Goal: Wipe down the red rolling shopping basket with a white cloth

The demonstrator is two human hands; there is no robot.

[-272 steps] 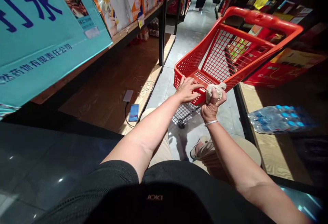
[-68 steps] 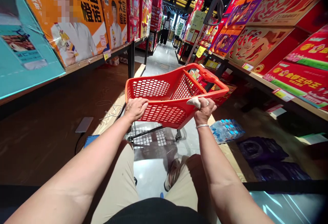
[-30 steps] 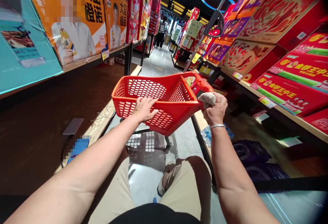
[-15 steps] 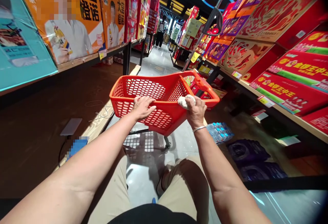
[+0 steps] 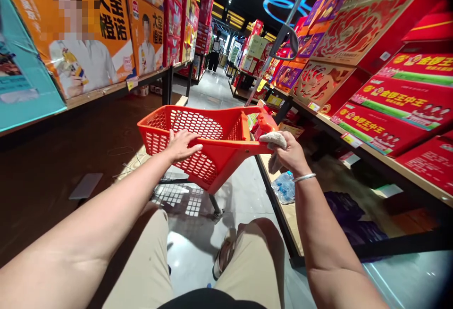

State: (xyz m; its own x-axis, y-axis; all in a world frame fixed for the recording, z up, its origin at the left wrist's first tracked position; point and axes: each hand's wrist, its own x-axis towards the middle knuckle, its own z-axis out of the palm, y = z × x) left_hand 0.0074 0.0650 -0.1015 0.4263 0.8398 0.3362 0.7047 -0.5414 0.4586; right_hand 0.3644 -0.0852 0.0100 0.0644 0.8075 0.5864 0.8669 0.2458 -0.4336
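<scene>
A red plastic shopping cart with perforated sides [image 5: 226,151] stands sideways in front of me. My left hand [image 5: 181,146] rests on its near rim, thumb and fingers apart, with nothing in it. At the cart's right end, my right hand [image 5: 292,152] is closed on a greyish-white cloth [image 5: 274,140], which lies against the rim near the handle and hangs partly below it. A silvery bracelet [image 5: 304,177] circles my right wrist. The basket part that shows holds nothing.
Stacked orange cartons [image 5: 102,30] line the left shelf. Red boxes [image 5: 392,106] fill the right shelf, with wrapped water bottles [image 5: 284,187] below. A slanted metal pole [image 5: 260,75] rises behind the cart. A person in dark clothes [image 5: 214,53] stands far down the aisle.
My right hand has moved right along the rim with the cloth, which now hangs lower. My left hand still lies on the near rim. The cart appears turned slightly and further left.
</scene>
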